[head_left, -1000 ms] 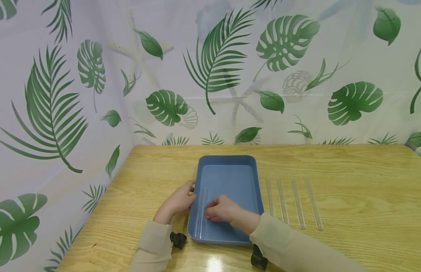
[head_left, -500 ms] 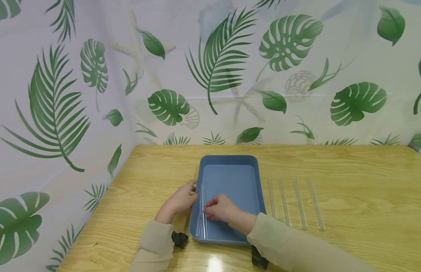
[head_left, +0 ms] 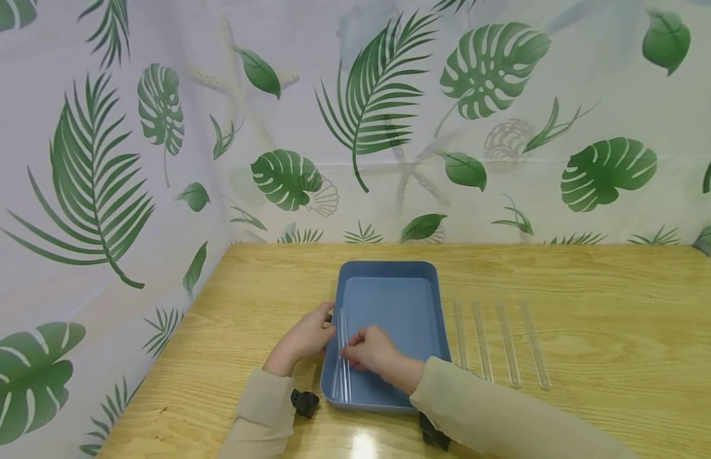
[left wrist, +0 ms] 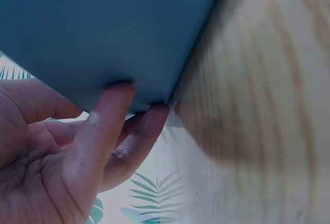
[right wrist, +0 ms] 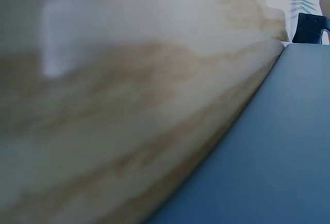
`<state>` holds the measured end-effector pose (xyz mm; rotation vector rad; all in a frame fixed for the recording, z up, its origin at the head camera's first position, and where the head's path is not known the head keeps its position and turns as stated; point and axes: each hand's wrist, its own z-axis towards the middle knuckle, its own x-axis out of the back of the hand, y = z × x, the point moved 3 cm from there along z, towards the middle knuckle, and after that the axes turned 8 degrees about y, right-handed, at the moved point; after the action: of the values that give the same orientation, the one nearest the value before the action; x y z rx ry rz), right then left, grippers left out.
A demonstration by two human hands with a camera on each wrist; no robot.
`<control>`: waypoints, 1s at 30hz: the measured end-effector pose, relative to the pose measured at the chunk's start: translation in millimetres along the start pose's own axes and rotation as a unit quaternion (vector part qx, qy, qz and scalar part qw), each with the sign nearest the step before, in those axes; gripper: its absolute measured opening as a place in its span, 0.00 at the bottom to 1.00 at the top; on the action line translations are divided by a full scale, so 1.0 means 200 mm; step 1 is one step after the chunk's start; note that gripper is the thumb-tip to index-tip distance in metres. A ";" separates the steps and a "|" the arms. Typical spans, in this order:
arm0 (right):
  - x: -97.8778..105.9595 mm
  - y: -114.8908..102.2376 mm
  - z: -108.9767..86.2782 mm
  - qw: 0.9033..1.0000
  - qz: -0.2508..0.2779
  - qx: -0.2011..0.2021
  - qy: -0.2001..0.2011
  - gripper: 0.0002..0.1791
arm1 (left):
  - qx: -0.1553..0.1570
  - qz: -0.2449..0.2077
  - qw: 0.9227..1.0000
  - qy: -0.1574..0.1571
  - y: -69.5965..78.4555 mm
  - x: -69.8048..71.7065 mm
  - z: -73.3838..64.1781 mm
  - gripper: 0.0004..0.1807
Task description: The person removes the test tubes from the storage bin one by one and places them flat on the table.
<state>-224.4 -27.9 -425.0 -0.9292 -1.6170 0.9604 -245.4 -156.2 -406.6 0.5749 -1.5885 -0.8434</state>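
In the head view, a blue rectangular tray rests on the wooden table. My left hand grips its left side. In the left wrist view, fingertips press against the outer wall, and the thumb seems to pass over the rim. Inside the tray, a clear test tube lies lengthwise near the left wall. My right hand pinches it at about mid-length. Reflections make it hard to tell whether a second tube lies beside it. The right wrist view shows the tray wall but no fingers.
Several more clear test tubes lie in a row on the table, right of the tray. My right forearm passes in front of them. A leaf-printed cloth hangs behind the table and along its left side.
My right hand has shifted slightly left, toward the tray's left wall. My left hand stays at the tray's side. The view has drifted a little.
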 end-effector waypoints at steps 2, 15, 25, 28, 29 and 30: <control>0.00 0.00 0.00 1.000 -0.006 0.000 0.002 0.06 | 0.000 -0.001 1.000 -0.001 0.00 0.00 0.00 0.27; 0.01 -0.01 0.01 1.000 0.008 -0.007 0.012 0.07 | 0.000 -0.010 1.000 0.004 -0.01 0.00 0.01 0.27; 0.08 -0.05 0.01 0.995 0.093 -0.034 0.019 0.09 | 0.008 -0.004 1.000 0.007 0.00 0.00 0.00 0.26; 0.11 -0.07 0.01 0.993 0.115 -0.036 0.018 0.10 | 0.011 -0.001 1.000 0.010 0.00 0.00 0.00 0.26; 0.13 -0.07 0.00 0.992 0.121 -0.036 0.018 0.10 | 0.012 0.000 1.000 0.011 0.00 0.00 0.00 0.26; 0.14 -0.08 0.00 0.991 0.129 -0.035 0.017 0.10 | 0.013 0.001 1.000 0.012 0.00 -0.01 0.00 0.26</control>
<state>-232.5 -8.7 -400.3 -1.2196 -1.5331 1.0621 -245.5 -155.4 -407.6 0.5993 -1.5806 -0.8131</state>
